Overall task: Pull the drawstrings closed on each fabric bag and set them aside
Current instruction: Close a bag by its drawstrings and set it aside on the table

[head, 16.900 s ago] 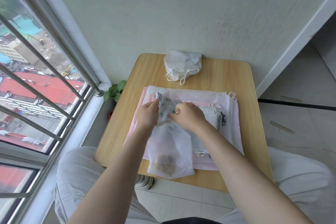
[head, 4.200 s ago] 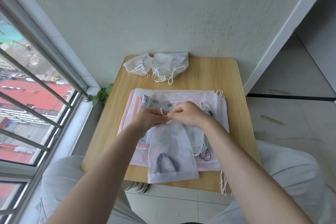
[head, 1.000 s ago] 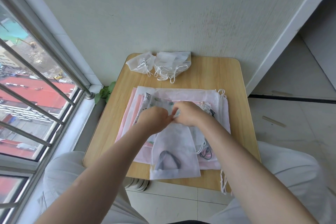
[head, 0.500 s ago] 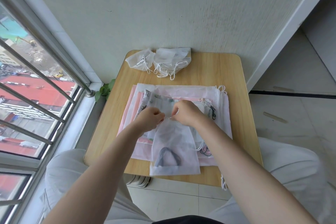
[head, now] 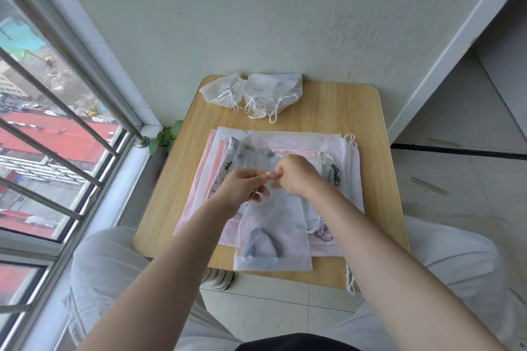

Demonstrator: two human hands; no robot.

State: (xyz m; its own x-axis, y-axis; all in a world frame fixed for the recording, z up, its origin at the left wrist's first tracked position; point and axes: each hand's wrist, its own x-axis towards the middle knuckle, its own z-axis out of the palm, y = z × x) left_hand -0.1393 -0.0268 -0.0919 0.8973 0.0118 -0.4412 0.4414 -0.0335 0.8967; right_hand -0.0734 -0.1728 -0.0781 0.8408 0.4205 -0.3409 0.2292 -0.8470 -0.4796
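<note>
Your left hand (head: 242,186) and right hand (head: 296,175) meet at the mouth of the white bag (head: 272,232), which lies flat on top of the stack of bags (head: 299,141) on the worktop (head: 342,111), w/ a dark loop showing through the fabric near its bottom, toward you. Left fingers (head: 263,177) are curled narrow, pinching at the bag's mouth; right hand is curled tight too, prob. on the cord, but can't tell for sure since the string itself is hidden. To do this well: pin the hem w/ one hand, draw the cord straight out sideways w/ the other, slow and even so the fabric gathers w/o bunching on one side. Keep the bag flat so the stack underneath doesn't slide. The closed bags (head: 256,92) sit well beyond your fingers, against the wall; this one goes there once it's cinched.
</note>
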